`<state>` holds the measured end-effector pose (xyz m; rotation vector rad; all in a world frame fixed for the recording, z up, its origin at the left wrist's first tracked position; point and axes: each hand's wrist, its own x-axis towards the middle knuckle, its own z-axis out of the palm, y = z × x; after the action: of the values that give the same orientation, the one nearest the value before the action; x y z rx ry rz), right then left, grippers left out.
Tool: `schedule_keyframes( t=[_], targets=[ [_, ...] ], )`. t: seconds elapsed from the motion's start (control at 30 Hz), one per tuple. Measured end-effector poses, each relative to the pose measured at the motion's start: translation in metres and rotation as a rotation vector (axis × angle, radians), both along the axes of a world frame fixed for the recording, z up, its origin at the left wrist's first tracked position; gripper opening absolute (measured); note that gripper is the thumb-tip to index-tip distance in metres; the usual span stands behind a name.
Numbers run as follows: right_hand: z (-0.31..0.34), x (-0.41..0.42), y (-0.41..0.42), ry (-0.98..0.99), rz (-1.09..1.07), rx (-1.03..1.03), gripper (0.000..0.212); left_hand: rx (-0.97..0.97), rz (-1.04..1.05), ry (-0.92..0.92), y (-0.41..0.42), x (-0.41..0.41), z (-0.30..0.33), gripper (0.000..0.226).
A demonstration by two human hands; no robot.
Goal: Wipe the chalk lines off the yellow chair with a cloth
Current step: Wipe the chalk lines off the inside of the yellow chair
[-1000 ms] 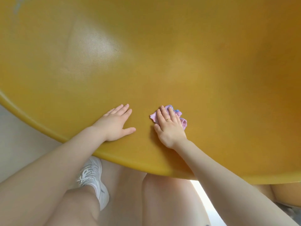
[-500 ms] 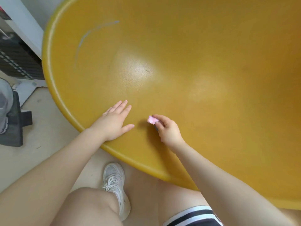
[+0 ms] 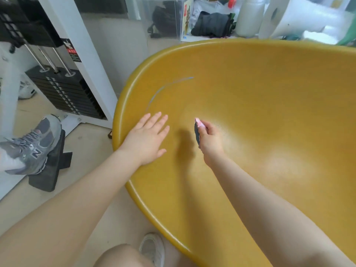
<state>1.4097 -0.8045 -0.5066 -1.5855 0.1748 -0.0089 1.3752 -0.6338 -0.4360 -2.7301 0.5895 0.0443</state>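
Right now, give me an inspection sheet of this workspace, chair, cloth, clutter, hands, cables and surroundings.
Surface: yellow chair, glossy shell, glare patches.
Job's things: chalk line, a pale curved stroke near the far left rim, unwiped; cloth, pink with a dark part, bunched.
Clutter: nothing seen on the chair.
Hands: left hand flat on the shell by the rim, fingers straight; right hand grips the cloth, short of the line.
Cables: nothing seen.
Surroundings: weight stack in a white frame, left; grey sneaker on a black block; white jug and dark clothes behind.
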Motion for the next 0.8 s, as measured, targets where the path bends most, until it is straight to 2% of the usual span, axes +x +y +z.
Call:
schedule_keyframes(
  t=[0.07, 0.17, 0.23, 0.3, 0.4, 0.47, 0.6, 0.7, 0.8],
  targets=[
    [0.005, 0.022, 0.026, -0.045, -0.055, 0.068, 0.016, 0.062, 0.012, -0.057, 0.014, 0.012, 0.006, 0.07],
    [0.008, 0.044, 0.059, -0.157, -0.112, 0.117, 0.025, 0.064, 0.012, -0.141, 0.027, 0.021, 0.01, 0.072],
    [0.006, 0.05, 0.082, -0.203, -0.04, 0.021, 0.033, 0.043, -0.045, -0.255, 0.033, 0.026, 0.01, 0.059],
    [-0.004, 0.047, 0.104, -0.267, 0.099, -0.185, 0.043, -0.012, -0.113, -0.312, 0.039, 0.029, 0.01, 0.04],
    [-0.024, 0.018, 0.116, -0.432, 0.281, -0.372, 0.059, -0.023, -0.105, -0.335, 0.051, 0.031, 0.007, 0.052],
    [-0.035, -0.007, 0.113, -0.523, 0.387, -0.423, 0.068, -0.037, -0.106, -0.352, 0.06, 0.031, 0.005, 0.045],
    [-0.047, -0.018, 0.111, -0.635, 0.42, -0.601, 0.07, -0.276, -0.062, -0.394, 0.071, 0.034, -0.001, 0.044],
    [-0.038, 0.003, 0.117, -0.67, 0.371, -0.631, 0.066, -0.456, 0.019, -0.376, 0.069, 0.035, 0.0, 0.05],
    [-0.016, 0.039, 0.121, -0.664, 0.288, -0.602, 0.063, -0.77, 0.199, -0.236, 0.064, 0.04, 0.009, 0.061]
  ],
)
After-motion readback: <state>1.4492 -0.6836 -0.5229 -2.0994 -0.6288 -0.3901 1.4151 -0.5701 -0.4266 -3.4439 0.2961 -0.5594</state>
